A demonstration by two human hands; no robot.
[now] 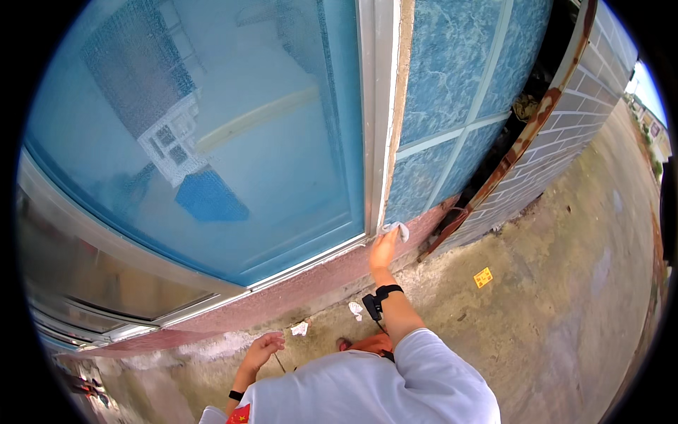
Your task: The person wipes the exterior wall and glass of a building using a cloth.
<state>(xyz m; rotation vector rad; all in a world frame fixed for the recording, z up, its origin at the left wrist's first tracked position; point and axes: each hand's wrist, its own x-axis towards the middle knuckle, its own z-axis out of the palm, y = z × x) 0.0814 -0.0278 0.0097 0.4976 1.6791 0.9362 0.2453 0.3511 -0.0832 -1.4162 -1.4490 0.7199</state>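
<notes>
My right hand (384,250) reaches forward and grips a pale grey cloth (397,231). The cloth touches the wall at the lower right corner of a large window, beside its metal frame (374,122). Blue-tinted glass (275,175) fills that frame, with hazy shapes showing in it. Low in front of my body, my left hand (264,350) hangs in the air with loosely bent fingers and holds nothing that I can see. It is apart from the reddish wall base (310,275).
Blue marbled tiles (450,106) cover the wall right of the window. A rusty-edged panel (529,132) with a brick pattern leans there, a dark gap behind it. On the concrete ground (535,318) lie a yellow printed sheet (482,277) and crumpled white paper (300,328).
</notes>
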